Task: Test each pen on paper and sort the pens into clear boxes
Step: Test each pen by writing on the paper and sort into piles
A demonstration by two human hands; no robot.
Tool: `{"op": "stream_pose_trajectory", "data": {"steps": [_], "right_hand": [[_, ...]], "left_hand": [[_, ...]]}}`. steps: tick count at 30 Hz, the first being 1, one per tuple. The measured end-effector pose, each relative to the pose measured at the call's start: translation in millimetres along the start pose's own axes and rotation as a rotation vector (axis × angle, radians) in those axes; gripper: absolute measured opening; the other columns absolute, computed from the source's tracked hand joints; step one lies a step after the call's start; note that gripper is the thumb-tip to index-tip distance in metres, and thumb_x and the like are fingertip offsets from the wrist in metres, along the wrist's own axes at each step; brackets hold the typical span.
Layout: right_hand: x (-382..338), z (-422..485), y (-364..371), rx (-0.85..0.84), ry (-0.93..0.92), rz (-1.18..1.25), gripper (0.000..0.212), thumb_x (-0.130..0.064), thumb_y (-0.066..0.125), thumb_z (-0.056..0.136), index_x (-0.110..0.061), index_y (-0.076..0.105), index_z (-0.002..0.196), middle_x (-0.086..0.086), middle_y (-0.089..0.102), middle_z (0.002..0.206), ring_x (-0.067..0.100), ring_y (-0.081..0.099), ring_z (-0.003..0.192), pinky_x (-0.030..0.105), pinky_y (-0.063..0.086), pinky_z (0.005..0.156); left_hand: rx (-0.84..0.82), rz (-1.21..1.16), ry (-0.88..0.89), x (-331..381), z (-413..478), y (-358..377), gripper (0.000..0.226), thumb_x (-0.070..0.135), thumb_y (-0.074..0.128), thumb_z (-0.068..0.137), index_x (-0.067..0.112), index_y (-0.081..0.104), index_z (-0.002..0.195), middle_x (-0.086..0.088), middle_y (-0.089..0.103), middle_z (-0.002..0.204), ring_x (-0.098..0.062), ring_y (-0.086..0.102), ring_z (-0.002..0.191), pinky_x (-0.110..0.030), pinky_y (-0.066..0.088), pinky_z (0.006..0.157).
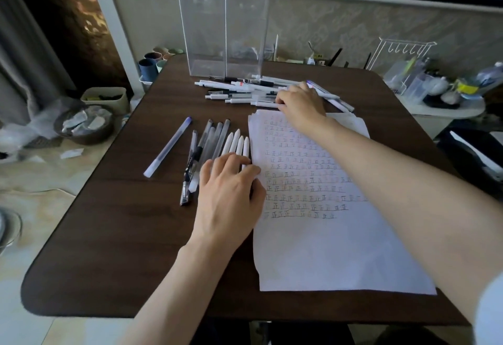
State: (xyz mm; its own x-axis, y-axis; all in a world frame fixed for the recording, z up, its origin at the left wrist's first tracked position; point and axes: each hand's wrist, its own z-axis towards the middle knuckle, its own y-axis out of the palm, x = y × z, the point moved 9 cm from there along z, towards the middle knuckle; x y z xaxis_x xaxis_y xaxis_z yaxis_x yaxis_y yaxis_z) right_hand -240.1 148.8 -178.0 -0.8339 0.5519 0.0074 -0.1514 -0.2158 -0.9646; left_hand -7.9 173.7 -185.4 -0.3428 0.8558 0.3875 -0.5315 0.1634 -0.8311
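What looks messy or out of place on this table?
One blue-capped pen lies alone and slanted, apart from the neat row of pens beside the paper. The far pile of pens is jumbled.

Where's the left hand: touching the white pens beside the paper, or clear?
Touching. Head view: left hand fingers lie flat across the lower ends of the white pens, no gap visible.

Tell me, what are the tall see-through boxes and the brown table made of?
The clear boxes look like hard, glossy plastic, perhaps acrylic: you can see straight through them, and their edges shine. The table looks like dark wood or a wood-look coating, fairly matte, with faint grain lines.
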Motion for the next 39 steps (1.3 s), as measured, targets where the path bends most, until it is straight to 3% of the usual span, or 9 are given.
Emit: {"op": "stream_pose_trajectory", "data": {"steps": [7,10,14,19,25,27,32,36,39], "right_hand": [[-0.8,-47.8,-54.1,0.262,-0.121,0.153,0.007,-0.003,0.050,0.093,-0.002,0.055,0.099,0.014,0.057,0.097,0.032,0.054,0.080,0.035,0.038,0.067],[-0.7,-99.6,-70.9,0.267,-0.202,0.197,0.011,-0.009,0.056,0.091,-0.006,0.062,0.099,0.010,0.059,0.095,0.029,0.057,0.082,0.036,0.037,0.077],[-12.1,-171.6,-86.5,0.186,-0.295,0.361,0.026,-0.032,0.053,0.089,-0.013,0.069,0.098,-0.005,0.061,0.085,0.013,0.058,0.073,0.029,0.031,0.075],[-16.7,-207.9,-91.6,0.197,-0.314,0.432,0.030,-0.036,0.056,0.085,-0.012,0.072,0.095,-0.006,0.067,0.085,0.009,0.062,0.073,0.033,0.036,0.075],[23.8,-216.0,-90.5,0.242,-0.110,0.636,0.030,-0.041,0.068,0.075,-0.017,0.072,0.094,-0.027,0.058,0.084,-0.006,0.050,0.087,0.033,0.039,0.087],[16.0,-217.0,-89.6,0.283,-0.164,0.525,0.031,-0.041,0.066,0.078,-0.014,0.073,0.091,-0.027,0.057,0.085,-0.001,0.048,0.085,0.033,0.038,0.087],[-12.1,-216.5,-84.8,0.311,-0.257,0.367,0.036,-0.035,0.054,0.087,-0.007,0.068,0.105,0.000,0.070,0.092,0.017,0.059,0.087,0.034,0.036,0.095],[-32.9,-211.0,-76.2,0.262,-0.248,0.355,0.031,-0.027,0.044,0.094,-0.009,0.066,0.107,0.002,0.059,0.085,0.018,0.055,0.077,0.035,0.042,0.076],[-18.4,-209.3,-73.3,0.238,-0.104,0.290,0.045,-0.052,0.036,0.092,-0.015,0.063,0.094,-0.002,0.050,0.082,0.018,0.050,0.077,0.034,0.032,0.073]], "left_hand": [[-0.024,0.023,0.026,0.9,-1.3,1.2,0.024,0.021,0.056,0.086,0.012,0.069,0.104,-0.006,0.062,0.112,-0.027,0.046,0.117,-0.045,0.032,0.102],[0.009,-0.019,0.047,6.0,0.4,-4.9,0.035,0.034,0.059,0.088,0.011,0.063,0.114,-0.007,0.058,0.116,-0.026,0.043,0.118,-0.044,0.032,0.100],[-0.010,-0.090,0.238,33.5,-2.2,-4.8,0.059,0.053,0.052,0.082,0.011,0.055,0.123,-0.007,0.057,0.114,-0.020,0.040,0.107,-0.029,0.032,0.091],[0.026,-0.136,0.374,51.0,-9.5,-6.0,0.034,0.041,0.047,0.088,0.016,0.068,0.099,0.006,0.063,0.078,-0.018,0.051,0.076,-0.023,0.028,0.071],[-0.003,-0.299,0.281,41.2,-6.7,-8.2,0.036,0.043,0.048,0.086,0.016,0.070,0.096,0.009,0.065,0.084,-0.014,0.054,0.079,-0.035,0.048,0.072],[-0.009,-0.313,0.283,42.0,-6.0,-8.3,0.035,0.045,0.049,0.085,0.017,0.070,0.092,0.014,0.062,0.083,-0.010,0.052,0.080,-0.031,0.046,0.072],[0.004,-0.306,0.316,46.6,-7.0,-11.7,0.035,0.046,0.052,0.083,0.017,0.070,0.087,0.015,0.060,0.077,-0.005,0.047,0.076,-0.027,0.041,0.070],[-0.005,-0.305,0.281,43.8,-5.7,-9.3,0.036,0.047,0.060,0.079,0.016,0.066,0.097,0.015,0.057,0.084,-0.003,0.045,0.080,-0.027,0.041,0.073],[-0.048,-0.255,0.128,26.0,-2.0,1.6,0.056,0.048,0.069,0.073,0.018,0.056,0.118,0.014,0.050,0.100,-0.005,0.042,0.092,-0.028,0.035,0.081]]}}
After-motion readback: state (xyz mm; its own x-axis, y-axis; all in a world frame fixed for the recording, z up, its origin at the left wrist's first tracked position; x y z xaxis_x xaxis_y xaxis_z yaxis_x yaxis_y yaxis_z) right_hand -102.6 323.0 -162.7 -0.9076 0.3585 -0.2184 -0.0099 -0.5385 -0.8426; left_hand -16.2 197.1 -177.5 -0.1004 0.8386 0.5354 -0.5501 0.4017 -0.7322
